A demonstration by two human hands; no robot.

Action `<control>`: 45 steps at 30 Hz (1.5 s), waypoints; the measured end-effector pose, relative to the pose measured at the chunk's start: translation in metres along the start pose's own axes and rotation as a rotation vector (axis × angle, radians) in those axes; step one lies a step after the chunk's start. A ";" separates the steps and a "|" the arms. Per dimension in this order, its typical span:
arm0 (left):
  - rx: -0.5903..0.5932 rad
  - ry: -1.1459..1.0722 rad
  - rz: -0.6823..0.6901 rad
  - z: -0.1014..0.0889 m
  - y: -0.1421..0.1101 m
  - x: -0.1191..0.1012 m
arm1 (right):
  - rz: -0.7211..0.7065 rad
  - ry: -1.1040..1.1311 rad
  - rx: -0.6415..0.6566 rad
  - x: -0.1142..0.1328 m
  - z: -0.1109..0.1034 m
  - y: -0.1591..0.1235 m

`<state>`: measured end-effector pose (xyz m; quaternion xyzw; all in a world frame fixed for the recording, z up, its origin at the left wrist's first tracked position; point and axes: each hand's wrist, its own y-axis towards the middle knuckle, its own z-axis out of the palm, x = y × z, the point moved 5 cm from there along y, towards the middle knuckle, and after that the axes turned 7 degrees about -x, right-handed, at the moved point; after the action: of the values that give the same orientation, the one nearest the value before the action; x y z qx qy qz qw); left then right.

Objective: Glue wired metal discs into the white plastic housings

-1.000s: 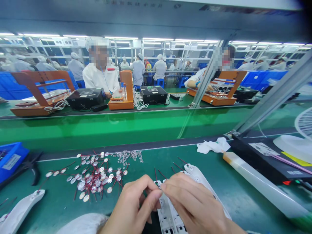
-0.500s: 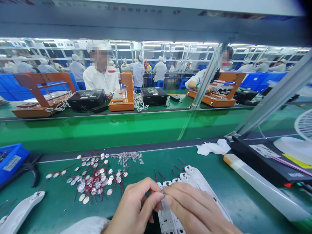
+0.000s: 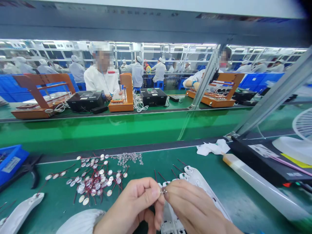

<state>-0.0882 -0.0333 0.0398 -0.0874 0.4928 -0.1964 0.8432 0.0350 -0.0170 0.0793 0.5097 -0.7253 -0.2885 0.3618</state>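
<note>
My left hand (image 3: 140, 203) is closed in a pinch, thumb against forefinger, on small shiny clear pieces (image 3: 163, 191). Fingertips of my right hand (image 3: 192, 204) press together at the same pieces from the other side. Their exact shape is too small to make out. Beneath both hands lie white plastic housings (image 3: 202, 185) side by side, with thin dark red wires (image 3: 162, 176) sticking up from their far ends. A heap of round metal discs with red wires (image 3: 97, 180) spreads to the left. Behind it lies a pile of small clear pieces (image 3: 129, 158).
At left are a blue bin (image 3: 12, 162), black-handled pliers (image 3: 34, 172) and another white housing (image 3: 26, 211). To the right lie crumpled white tissue (image 3: 213, 147), a long white object (image 3: 263, 185) and a black box (image 3: 263, 162). Across the green divider, co-workers (image 3: 102, 78) sit behind orange fixtures (image 3: 124, 94).
My left hand has turned and drawn slightly down and left. The small shiny pieces between my fingertips now show more clearly, above the housings.
</note>
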 end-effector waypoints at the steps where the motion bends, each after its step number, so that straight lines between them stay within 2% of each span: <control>1: -0.003 -0.021 0.007 0.000 0.001 -0.001 | 0.059 0.069 -0.046 -0.003 0.001 0.000; 3: -0.010 -0.052 0.013 0.000 0.002 -0.001 | 0.185 0.172 -0.117 -0.011 0.001 0.001; 6: 0.000 -0.053 0.009 -0.001 0.003 0.001 | 0.310 0.235 -0.110 -0.019 0.001 0.005; 10: 0.005 -0.034 0.003 -0.001 0.004 0.002 | 0.324 0.360 0.019 -0.020 0.006 0.011; 14: -0.021 -0.001 -0.003 -0.001 0.005 0.002 | 0.369 0.397 0.070 -0.021 0.011 0.010; 19: -0.044 0.061 0.015 0.000 0.007 0.004 | 0.687 0.436 0.190 -0.028 0.021 -0.002; 22: -0.057 0.147 0.048 -0.003 0.009 0.005 | 0.959 0.611 0.254 -0.033 0.029 -0.011; 24: -0.044 0.236 0.102 -0.004 0.009 0.003 | 1.085 0.789 0.272 -0.033 0.033 -0.012; 26: -0.032 0.339 0.151 -0.006 0.009 0.002 | 1.146 0.937 0.277 -0.032 0.036 -0.011; 28: -0.051 0.456 0.190 -0.008 0.008 -0.001 | 1.178 0.986 0.271 -0.033 0.038 -0.010; 30: -0.126 0.567 0.272 -0.012 0.006 -0.005 | 1.194 0.948 0.246 -0.035 0.037 -0.011; 33: -0.223 0.747 0.543 -0.011 -0.002 -0.017 | 1.188 0.877 0.212 -0.037 0.035 -0.011; 35: -0.238 0.855 0.721 -0.006 -0.007 -0.022 | 1.198 0.882 0.203 -0.037 0.035 -0.011; 37: -0.239 0.921 0.835 -0.003 -0.011 -0.025 | 1.219 0.932 0.196 -0.036 0.035 -0.012; 41: -0.220 0.982 0.947 0.001 -0.014 -0.028 | 1.300 1.119 0.187 -0.033 0.038 -0.015; 45: -0.213 0.988 0.992 0.002 -0.016 -0.031 | 1.336 1.237 0.177 -0.032 0.039 -0.018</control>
<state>-0.1040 -0.0354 0.0706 0.1648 0.8159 0.2436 0.4977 0.0195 0.0099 0.0354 0.0735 -0.5657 0.3620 0.7372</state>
